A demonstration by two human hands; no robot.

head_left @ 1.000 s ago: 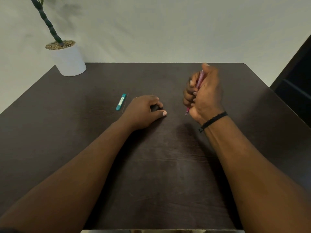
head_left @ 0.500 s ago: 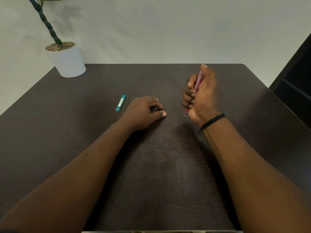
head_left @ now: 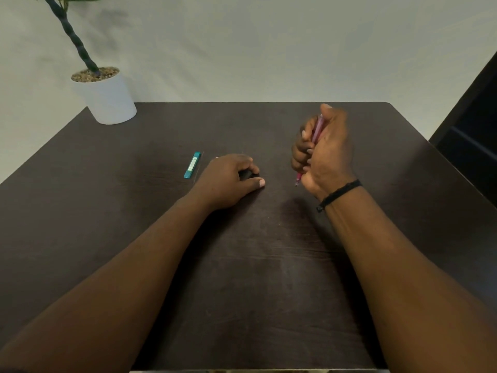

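My right hand [head_left: 326, 152] grips a pink mechanical pencil [head_left: 316, 130] in its fist, held nearly upright above the dark table [head_left: 255, 278]. The thumb sits at the pencil's top end and the tip points down at the table. My left hand [head_left: 228, 181] rests on the table to the left, its fingers loosely curled and the thumb stretched out; I see nothing in it. A teal lead case [head_left: 192, 165] lies flat just left of that hand, with a thin dark lead [head_left: 199, 164] beside it.
A white pot [head_left: 107, 99] with a green plant stands at the table's far left corner. A black piece of furniture [head_left: 473, 146] stands past the right edge. A pale wall lies behind the table.
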